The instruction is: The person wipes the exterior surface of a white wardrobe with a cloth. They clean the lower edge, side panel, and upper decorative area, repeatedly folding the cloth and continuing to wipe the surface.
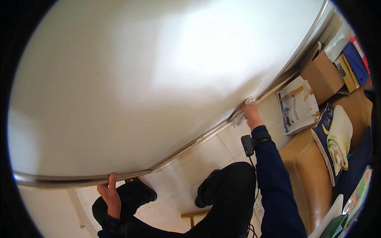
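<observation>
A large white panel (pixel 125 89) with a metal-edged rim fills the upper left and middle. At the lower left, my left hand (pixel 110 195) rests against the rim, a finger on its metal edge, with nothing seen in its grasp. My right hand (pixel 251 114) is closed on a light cloth (pixel 238 117) and presses it to the rim's edge, near the panel's far right corner. Part of the cloth hangs below the edge. A black device (pixel 247 145) with a cable is strapped to my right wrist.
Right of the panel, a white paper bag (pixel 297 107) stands on the tiled floor by a cardboard box (pixel 323 77). A brown leather sofa (pixel 312 190) holds a dark blue cushion (pixel 322 142) and a folded towel (pixel 339 136). A wooden bar (pixel 193 214) lies between my legs.
</observation>
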Motion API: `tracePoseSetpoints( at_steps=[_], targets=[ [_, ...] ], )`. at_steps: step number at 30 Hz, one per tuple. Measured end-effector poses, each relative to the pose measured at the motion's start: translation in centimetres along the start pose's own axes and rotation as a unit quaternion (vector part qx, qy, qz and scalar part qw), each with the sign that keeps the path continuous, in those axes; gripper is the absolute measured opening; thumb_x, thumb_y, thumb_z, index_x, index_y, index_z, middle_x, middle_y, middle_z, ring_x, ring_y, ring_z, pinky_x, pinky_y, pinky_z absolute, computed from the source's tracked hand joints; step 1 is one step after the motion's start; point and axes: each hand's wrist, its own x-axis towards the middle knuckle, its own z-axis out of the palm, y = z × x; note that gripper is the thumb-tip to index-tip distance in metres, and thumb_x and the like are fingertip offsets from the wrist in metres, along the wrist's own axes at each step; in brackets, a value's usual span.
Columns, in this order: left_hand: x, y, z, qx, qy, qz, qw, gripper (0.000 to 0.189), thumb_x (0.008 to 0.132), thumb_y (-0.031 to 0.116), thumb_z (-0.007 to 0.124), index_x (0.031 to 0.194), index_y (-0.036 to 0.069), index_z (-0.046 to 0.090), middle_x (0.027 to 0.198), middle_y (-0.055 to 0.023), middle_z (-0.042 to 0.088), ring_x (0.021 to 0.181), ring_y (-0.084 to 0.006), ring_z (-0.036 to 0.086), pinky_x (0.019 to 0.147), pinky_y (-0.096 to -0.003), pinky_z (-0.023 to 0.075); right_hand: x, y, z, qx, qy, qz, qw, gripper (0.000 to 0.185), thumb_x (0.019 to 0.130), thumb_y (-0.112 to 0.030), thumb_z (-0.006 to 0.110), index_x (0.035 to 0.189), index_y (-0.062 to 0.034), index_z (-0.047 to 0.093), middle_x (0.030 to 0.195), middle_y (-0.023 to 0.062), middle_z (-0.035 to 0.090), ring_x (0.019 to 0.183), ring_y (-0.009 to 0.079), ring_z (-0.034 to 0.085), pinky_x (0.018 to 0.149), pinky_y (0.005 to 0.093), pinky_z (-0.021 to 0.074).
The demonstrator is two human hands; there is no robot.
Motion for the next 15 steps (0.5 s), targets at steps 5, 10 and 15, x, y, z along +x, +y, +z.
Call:
tracePoseSetpoints(
  at_steps=[5,10,15],
  targets=[
    [0.1,0.7,0.2,0.005,-0.027,-0.014,1.000,0.022,0.092,0.013,0.069,0.100,-0.005,0.062,0.092,-0.0066,0.064,0.085,-0.0153,0.057,0.080,-0.0303,0.0470,-5.3,-1.6,3.7,-0.022,-0.065,0.041,0.997,0.029,0.078,0.004,0.056,0.107,-0.0006,0.054,0.094,0.0123,0.058,0.084,0.0246,0.059,0.067,0.0390,0.0474],
    [0.2,1.1,0.5,-0.004,-0.030,-0.016,0.999,0.023,0.091,0.015,0.071,0.099,-0.005,0.064,0.091,-0.0074,0.066,0.084,-0.0149,0.059,0.079,-0.0305,0.0477,-8.5,0.4,7.4,-0.021,-0.065,0.011,0.998,0.038,0.080,0.002,0.056,0.117,0.0028,0.050,0.102,0.0143,0.060,0.099,0.0284,0.061,0.084,0.0393,0.0502],
    [0.3,0.7,0.3,-0.003,-0.043,-0.003,0.999,0.032,0.091,0.020,0.072,0.106,-0.005,0.061,0.095,-0.0085,0.065,0.087,-0.0159,0.058,0.080,-0.0317,0.0474,-14.0,3.2,12.5,-0.052,0.018,-0.046,0.997,0.036,0.081,0.000,0.055,0.116,0.0026,0.049,0.104,0.0171,0.060,0.100,0.0326,0.060,0.088,0.0388,0.0484]
  ],
)
